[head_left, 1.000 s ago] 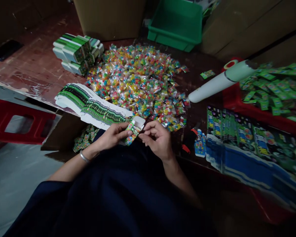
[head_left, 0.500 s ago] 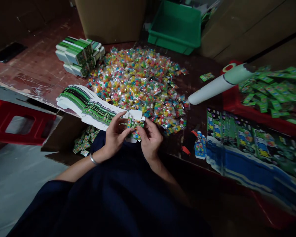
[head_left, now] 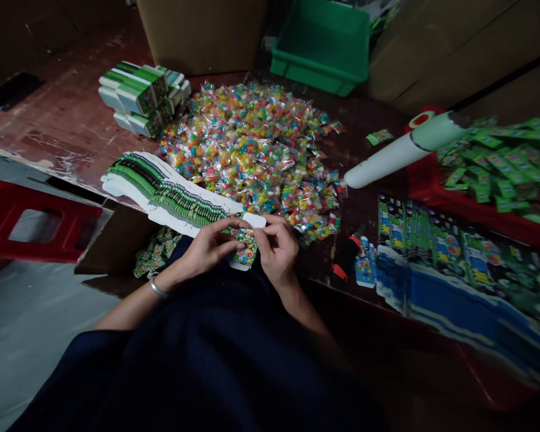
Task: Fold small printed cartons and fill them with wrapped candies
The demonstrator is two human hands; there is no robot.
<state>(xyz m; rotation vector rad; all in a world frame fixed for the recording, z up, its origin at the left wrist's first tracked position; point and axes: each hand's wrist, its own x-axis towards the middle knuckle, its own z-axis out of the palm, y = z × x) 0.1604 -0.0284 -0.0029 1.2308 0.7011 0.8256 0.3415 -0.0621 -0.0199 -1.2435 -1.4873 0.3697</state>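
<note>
A: Holding the small green printed cardboard box between both hands, you keep it just at the near edge of the dark red table, over your lap. Your left hand closes on its left side, thumb and fingers pinched around it.

B: And my right hand?

A: It also closes on the box, with the fingertips at the white end flap. The long axis of the box runs from about 7 o'clock to 1 o'clock, flap end away from you. Your right hand is the nearer one to the flap.

B: What lies around?

A: The pile of colourful candy packets in clear wrap is at 12 o'clock, near. The fanned row of flat green-and-white box blanks is at 10 o'clock, just beside your left hand.
</note>
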